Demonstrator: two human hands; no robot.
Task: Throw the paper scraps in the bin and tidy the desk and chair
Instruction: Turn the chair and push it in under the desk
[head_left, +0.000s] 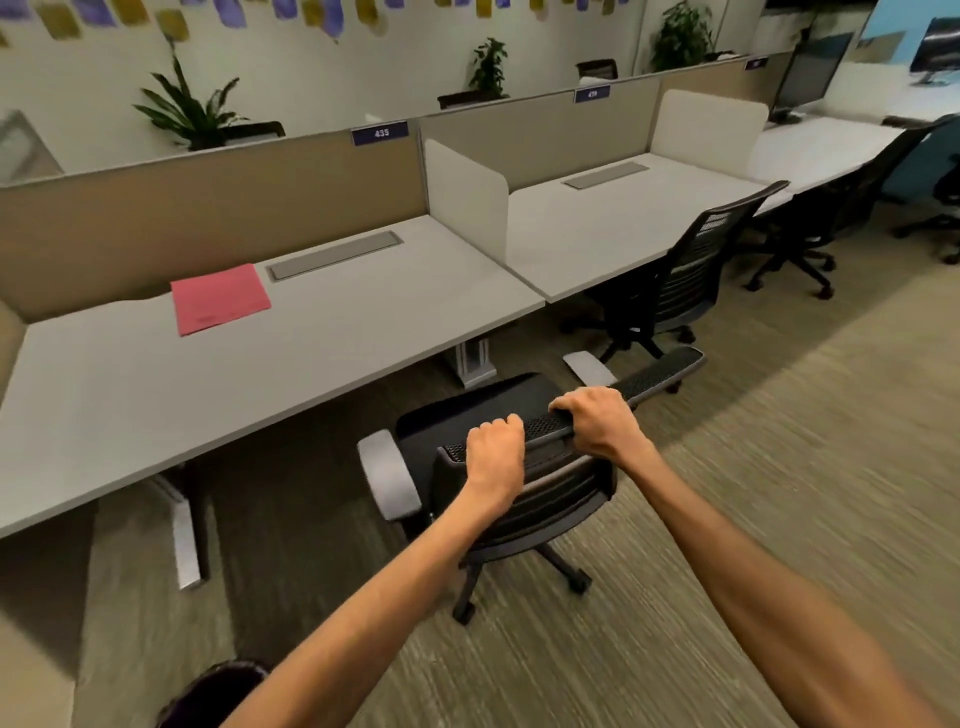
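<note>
A black mesh office chair (483, 415) stands on the carpet in front of the grey desk (260, 364), its seat facing the desk edge. My left hand (493, 449) grips the top edge of the chair's backrest. My right hand (597, 421) grips the same edge a little to the right. A pink folder (218, 299) lies flat on the desk near the back partition. No paper scraps show on the desk. A dark round object, possibly a bin (213, 693), sits at the bottom left, partly hidden by my left forearm.
A second black chair (680, 280) stands at the neighbouring desk (623, 223) to the right, with more chairs beyond. White dividers (467, 202) separate the desks. Desk legs (189, 530) stand under the near desk. Open carpet lies to my right.
</note>
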